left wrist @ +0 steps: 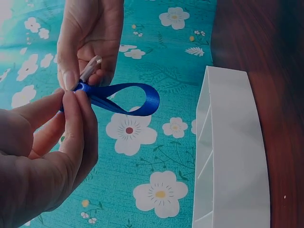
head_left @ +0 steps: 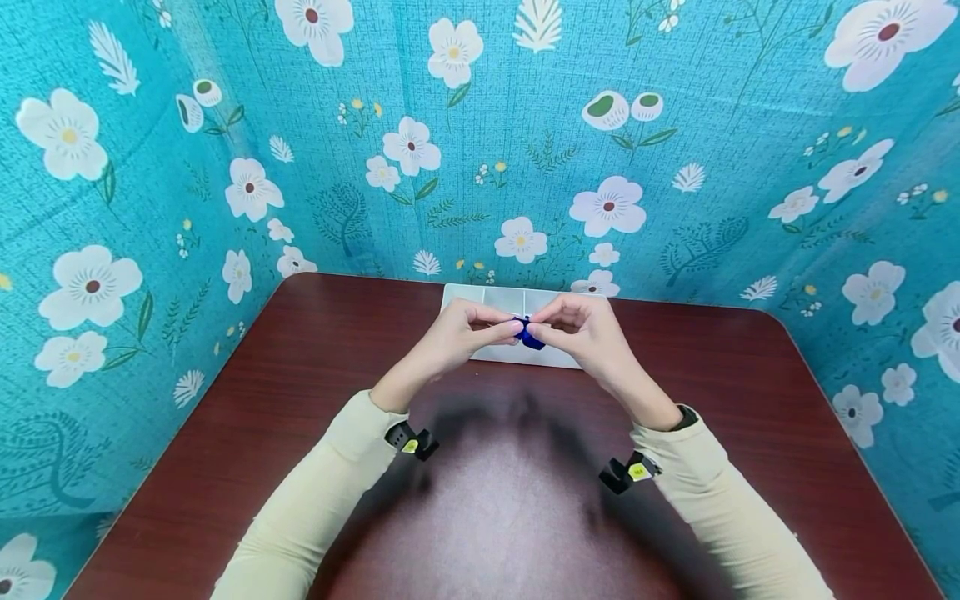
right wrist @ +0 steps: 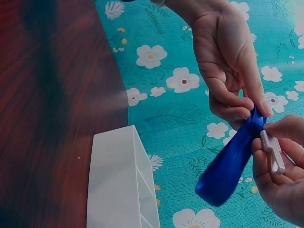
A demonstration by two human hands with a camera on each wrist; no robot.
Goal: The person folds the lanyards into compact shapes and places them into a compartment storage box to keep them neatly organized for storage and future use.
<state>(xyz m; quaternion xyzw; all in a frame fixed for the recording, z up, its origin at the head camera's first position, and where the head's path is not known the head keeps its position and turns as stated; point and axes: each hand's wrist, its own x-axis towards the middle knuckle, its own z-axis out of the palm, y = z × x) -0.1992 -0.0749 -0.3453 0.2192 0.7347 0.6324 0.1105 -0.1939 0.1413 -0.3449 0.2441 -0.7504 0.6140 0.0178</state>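
Observation:
Both hands meet over the back of the table, pinching a folded blue ribbon (right wrist: 225, 166) between them. A loop of the ribbon (left wrist: 151, 102) sticks out toward the tray side in the left wrist view. My left hand (head_left: 457, 333) holds the ribbon's gathered end between thumb and fingertips. Beside it, my right hand (head_left: 592, 337) pinches the same end, its thumb on the fold. A narrow pale clip (right wrist: 272, 152) lies against the right fingers, right at the ribbon's gathered end. The fingertips hide part of the fold and the clip's inner end.
Below and behind the hands, a white divided tray (head_left: 525, 357) stands near the back edge of the dark red-brown table (head_left: 360, 325). A turquoise floral cloth (head_left: 517, 183) hangs behind and at both sides. Each wrist wears a black strap with a small camera.

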